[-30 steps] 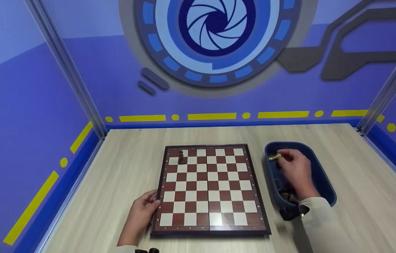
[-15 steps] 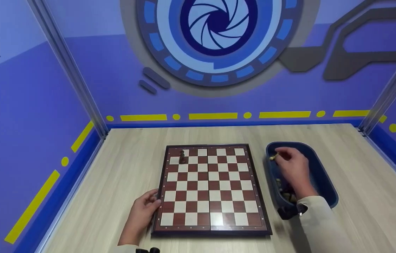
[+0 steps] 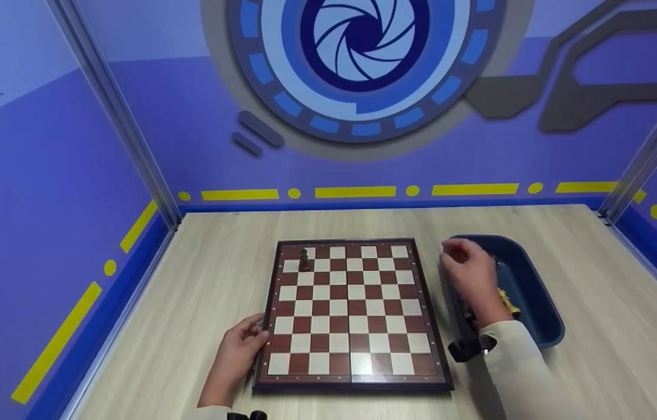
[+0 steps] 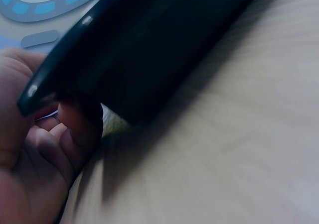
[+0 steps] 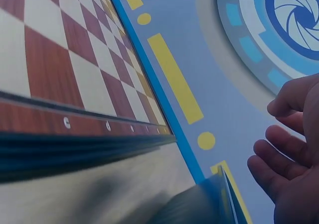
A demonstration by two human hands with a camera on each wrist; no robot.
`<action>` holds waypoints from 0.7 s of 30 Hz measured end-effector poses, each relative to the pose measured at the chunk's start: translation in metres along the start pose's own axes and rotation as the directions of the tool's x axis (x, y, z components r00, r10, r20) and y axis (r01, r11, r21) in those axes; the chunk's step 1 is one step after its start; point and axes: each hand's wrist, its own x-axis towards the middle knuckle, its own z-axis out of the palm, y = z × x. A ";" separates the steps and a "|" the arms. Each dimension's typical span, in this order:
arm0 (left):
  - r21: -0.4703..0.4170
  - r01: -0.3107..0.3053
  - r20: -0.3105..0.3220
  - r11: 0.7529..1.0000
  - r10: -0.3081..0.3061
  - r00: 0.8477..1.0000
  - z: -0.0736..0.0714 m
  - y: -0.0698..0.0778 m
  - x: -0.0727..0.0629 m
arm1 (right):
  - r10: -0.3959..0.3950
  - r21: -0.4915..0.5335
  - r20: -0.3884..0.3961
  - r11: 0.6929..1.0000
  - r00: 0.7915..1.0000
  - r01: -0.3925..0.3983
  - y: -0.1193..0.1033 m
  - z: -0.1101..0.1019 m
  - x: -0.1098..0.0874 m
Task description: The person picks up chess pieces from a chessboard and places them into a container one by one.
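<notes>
A brown-and-white chessboard (image 3: 337,309) lies on the table, with one dark chess piece (image 3: 304,261) upright near its far left corner. My left hand (image 3: 236,360) grips the board's left edge, thumb at the rim; in the left wrist view the fingers (image 4: 72,124) curl beneath the dark overhang. Over the left rim of a navy bin (image 3: 544,309) is my right hand (image 3: 471,273), thumb and forefinger close together, other fingers loosely curled. No piece shows at its fingertips, and I cannot tell whether it pinches something small. Below its wrist a gold chess piece (image 3: 509,303) lies in the bin.
Other pieces in the bin are mostly hidden by my right hand and forearm. Blue-purple panels (image 3: 363,169) with metal corner posts (image 3: 130,128) enclose the back and sides of the pale wooden table (image 3: 206,262). A narrow strip of tabletop separates board and bin.
My right hand has moved left, to the bin's rim. The gold piece formerly at its fingertips is out of sight, and another gold piece shows beside the wrist. My left hand stays put.
</notes>
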 end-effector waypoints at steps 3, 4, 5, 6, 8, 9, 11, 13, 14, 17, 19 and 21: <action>0.015 0.000 -0.010 1.000 0.000 1.000 0.000 0.000 0.000 | -0.014 -0.003 -0.007 1.000 1.000 0.014 -0.003 0.006 0.000; 0.016 -0.002 -0.013 1.000 0.002 1.000 0.000 -0.001 0.000 | -0.025 -0.005 -0.011 1.000 1.000 0.025 -0.004 0.007 0.000; 0.016 -0.002 -0.013 1.000 0.002 1.000 0.000 -0.001 0.000 | -0.035 -0.002 -0.015 0.999 0.999 0.034 -0.004 0.009 -0.001; 0.016 -0.002 -0.012 1.000 0.002 1.000 0.000 -0.001 0.000 | -0.045 0.001 -0.018 0.999 0.999 0.045 -0.005 0.010 -0.001; 0.005 -0.002 -0.008 1.000 0.002 1.000 0.000 -0.001 -0.001 | -0.065 0.007 -0.018 0.998 0.998 0.065 -0.006 0.013 -0.001; 0.000 -0.001 -0.004 1.000 0.001 1.000 0.000 -0.001 -0.001 | -0.072 0.015 -0.017 0.997 0.997 0.072 -0.007 0.015 -0.001; -0.010 0.001 0.003 1.000 -0.001 1.000 0.000 -0.001 -0.001 | -0.081 0.033 -0.007 0.996 0.997 0.081 -0.008 0.018 -0.001; -0.008 -0.003 0.005 1.000 0.003 1.000 -0.001 -0.001 -0.001 | -0.088 0.040 0.008 0.995 0.996 0.088 -0.009 0.020 0.000; -0.005 -0.006 0.006 1.000 0.006 1.000 -0.001 -0.002 -0.001 | -0.088 0.046 0.014 0.995 0.996 0.087 -0.010 0.022 0.000; 0.005 -0.020 0.007 1.000 0.020 1.000 -0.002 -0.002 0.000 | -0.083 0.059 0.031 0.995 0.996 0.081 -0.014 0.027 0.000; 0.004 -0.027 0.007 1.000 0.027 1.000 -0.002 -0.003 0.000 | -0.080 0.070 0.039 0.995 0.996 0.077 -0.016 0.031 -0.001; 0.005 -0.036 0.008 0.999 0.036 0.999 -0.002 -0.004 0.001 | -0.080 0.082 0.048 0.994 0.996 0.076 -0.018 0.035 -0.001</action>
